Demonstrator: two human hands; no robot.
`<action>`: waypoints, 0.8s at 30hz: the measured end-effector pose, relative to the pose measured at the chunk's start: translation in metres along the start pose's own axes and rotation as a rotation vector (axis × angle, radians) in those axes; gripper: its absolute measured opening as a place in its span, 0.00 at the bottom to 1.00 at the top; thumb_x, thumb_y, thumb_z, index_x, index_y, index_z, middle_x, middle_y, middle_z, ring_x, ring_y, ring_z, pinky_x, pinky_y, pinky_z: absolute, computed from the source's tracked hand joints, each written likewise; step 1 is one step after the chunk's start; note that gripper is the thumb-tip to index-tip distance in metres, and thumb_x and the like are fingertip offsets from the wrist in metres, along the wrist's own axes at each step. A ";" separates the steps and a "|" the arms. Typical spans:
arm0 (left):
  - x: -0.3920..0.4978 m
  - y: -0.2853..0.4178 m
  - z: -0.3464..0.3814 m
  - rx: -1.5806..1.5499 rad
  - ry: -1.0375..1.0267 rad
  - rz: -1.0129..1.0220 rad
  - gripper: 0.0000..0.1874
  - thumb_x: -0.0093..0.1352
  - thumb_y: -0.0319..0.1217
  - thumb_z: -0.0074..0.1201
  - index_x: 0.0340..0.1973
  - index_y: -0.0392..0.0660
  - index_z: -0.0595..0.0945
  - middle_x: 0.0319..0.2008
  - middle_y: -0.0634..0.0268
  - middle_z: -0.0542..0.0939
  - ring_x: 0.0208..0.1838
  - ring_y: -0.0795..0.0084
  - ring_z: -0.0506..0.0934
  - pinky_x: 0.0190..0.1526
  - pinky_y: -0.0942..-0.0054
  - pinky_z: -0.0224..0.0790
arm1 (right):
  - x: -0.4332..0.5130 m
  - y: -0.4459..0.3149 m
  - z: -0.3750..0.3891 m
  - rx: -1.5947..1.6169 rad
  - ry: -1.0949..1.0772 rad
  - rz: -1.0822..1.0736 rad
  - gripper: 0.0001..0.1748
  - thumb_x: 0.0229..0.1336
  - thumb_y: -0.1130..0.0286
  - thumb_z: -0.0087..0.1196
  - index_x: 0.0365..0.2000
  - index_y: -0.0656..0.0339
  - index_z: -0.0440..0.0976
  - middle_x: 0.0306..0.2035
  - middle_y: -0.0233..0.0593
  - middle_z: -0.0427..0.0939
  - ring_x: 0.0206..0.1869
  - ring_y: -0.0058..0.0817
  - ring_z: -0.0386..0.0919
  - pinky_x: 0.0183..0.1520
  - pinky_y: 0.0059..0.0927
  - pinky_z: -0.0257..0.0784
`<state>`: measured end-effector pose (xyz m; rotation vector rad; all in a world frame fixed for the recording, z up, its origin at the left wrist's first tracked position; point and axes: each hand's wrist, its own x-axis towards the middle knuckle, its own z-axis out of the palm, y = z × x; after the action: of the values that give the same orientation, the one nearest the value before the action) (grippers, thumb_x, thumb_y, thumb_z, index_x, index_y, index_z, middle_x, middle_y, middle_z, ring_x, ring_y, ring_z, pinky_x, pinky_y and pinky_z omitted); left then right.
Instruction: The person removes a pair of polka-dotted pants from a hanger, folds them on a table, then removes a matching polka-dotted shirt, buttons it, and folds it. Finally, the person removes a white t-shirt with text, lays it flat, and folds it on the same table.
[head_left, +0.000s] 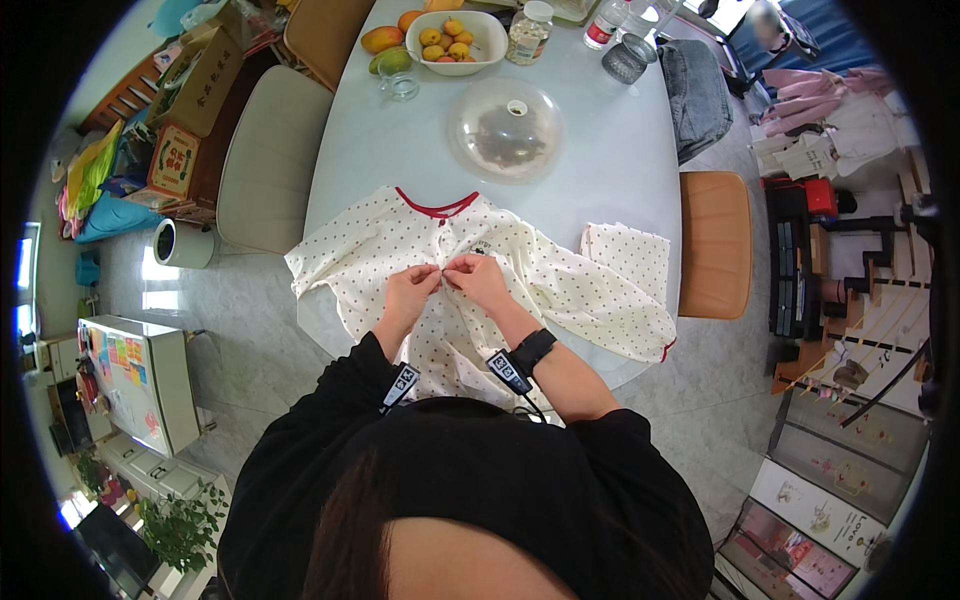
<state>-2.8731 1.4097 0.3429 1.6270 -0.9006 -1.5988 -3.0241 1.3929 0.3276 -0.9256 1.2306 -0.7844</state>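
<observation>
A cream polka-dot pajama top (375, 247) with red neck trim lies spread front up before me, its lower part hanging toward my body over the table's near edge. My left hand (411, 292) pinches the fabric at the front placket between thumb and fingertips. Right beside it, my right hand (480, 281) pinches the same spot, so the fingertips of both nearly meet. Whatever small part they hold, perhaps a button, is hidden by the fingers. A folded piece of matching dotted cloth (628, 251) lies at the right, partly behind the sleeve.
On the pale table (360, 150) stand a clear dome cover (506, 135), a white fruit bowl (457, 64), a glass mug (399, 84), a lidded jar (529, 36) and a grey glass holder (628, 60). Chairs flank it: beige (262, 165) left, tan (714, 244) right.
</observation>
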 end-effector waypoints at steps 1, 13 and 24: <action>0.000 -0.001 0.001 -0.025 0.009 -0.009 0.12 0.65 0.27 0.53 0.42 0.33 0.77 0.35 0.61 0.79 0.36 0.76 0.78 0.40 0.80 0.73 | 0.001 0.001 0.000 -0.018 0.002 0.002 0.04 0.48 0.78 0.56 0.28 0.68 0.77 0.23 0.33 0.78 0.24 0.16 0.73 0.28 0.17 0.69; 0.000 -0.001 0.000 -0.170 -0.024 -0.041 0.12 0.65 0.27 0.53 0.41 0.33 0.77 0.36 0.60 0.79 0.37 0.75 0.78 0.42 0.80 0.73 | 0.002 0.005 -0.001 -0.126 0.092 -0.055 0.06 0.43 0.72 0.60 0.25 0.63 0.79 0.21 0.33 0.79 0.23 0.18 0.74 0.29 0.21 0.69; 0.000 0.003 -0.002 0.264 -0.024 0.156 0.09 0.63 0.26 0.55 0.36 0.33 0.79 0.30 0.61 0.81 0.33 0.77 0.78 0.37 0.82 0.71 | 0.004 0.010 -0.003 -0.062 0.031 -0.017 0.08 0.44 0.71 0.59 0.26 0.65 0.79 0.21 0.34 0.79 0.23 0.18 0.76 0.29 0.21 0.71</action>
<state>-2.8709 1.4083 0.3457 1.6689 -1.2628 -1.4420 -3.0260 1.3928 0.3170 -0.9784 1.2810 -0.7804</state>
